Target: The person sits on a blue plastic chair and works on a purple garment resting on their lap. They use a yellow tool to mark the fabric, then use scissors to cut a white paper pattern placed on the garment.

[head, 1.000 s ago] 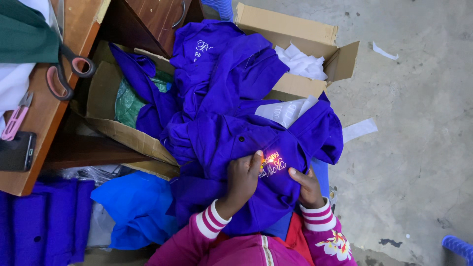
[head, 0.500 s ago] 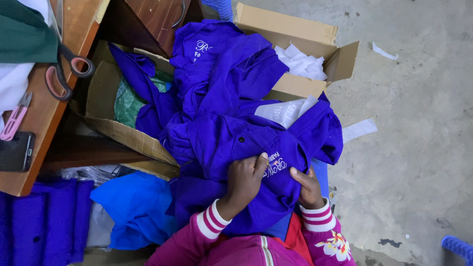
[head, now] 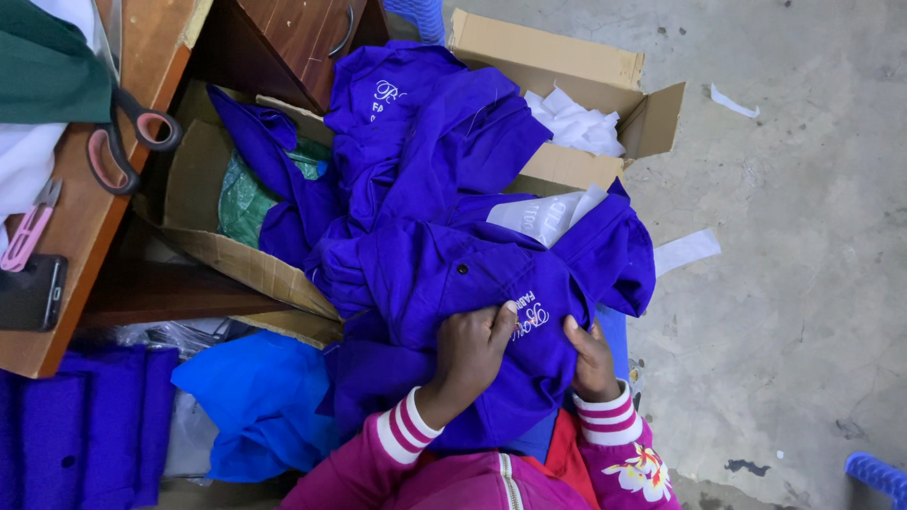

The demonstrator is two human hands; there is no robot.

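Note:
A pile of purple work garments spills out of an open cardboard box onto my lap. Both my hands press on the top garment, on either side of its white embroidered emblem. My left hand grips a fold of the purple cloth just left of the emblem, fingers curled. On the right of the emblem, my right hand pinches the cloth. My sleeves are pink with white stripes.
A wooden table at left carries scissors, a small pink thread snipper and a dark phone. A second cardboard box holds green plastic. Blue cloth and folded purple pieces lie lower left. Grey concrete floor at right.
A bright orange-pink spot on the emblem one second ago is gone. My hands have closed in slightly on the cloth around the emblem; the pile has not shifted.

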